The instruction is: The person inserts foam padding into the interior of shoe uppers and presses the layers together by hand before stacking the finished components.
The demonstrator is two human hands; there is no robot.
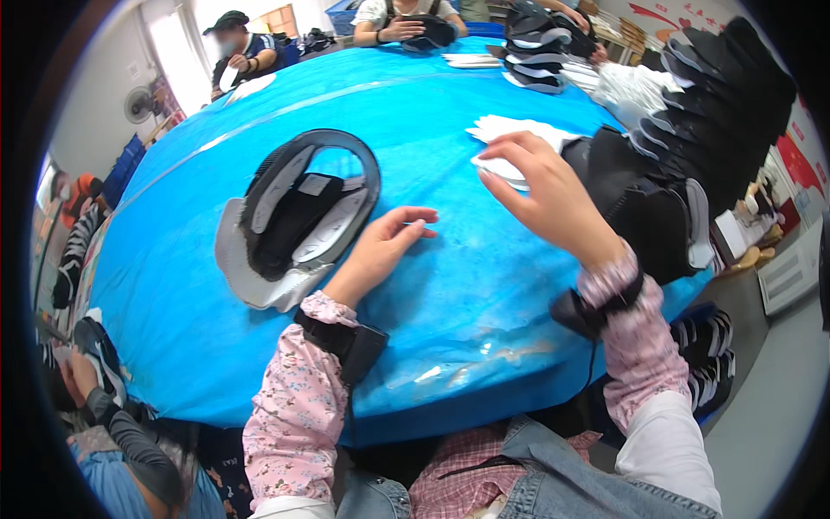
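Note:
On the blue-covered table point(450, 329) lies a black and grey shoe upper point(229, 251), its inside turned up and white lining pieces showing in it. My left hand point(380, 251) is just to its right, fingers loosely extended over the table with nothing in them. Farther right, my right hand point(553, 195) hovers with thumb and forefinger apart, in front of a pile of flat white pieces point(527, 130). One white piece point(506, 173) shows between those fingers; whether they touch it I cannot tell.
Close to my right hand, a tall leaning stack of black shoe uppers point(726, 104) stands at the table's right side. More uppers point(536, 52) are stacked at the far edge. Co-workers sit around the table, one holding a black upper point(428, 33). Shoes point(709, 363) lie below, right.

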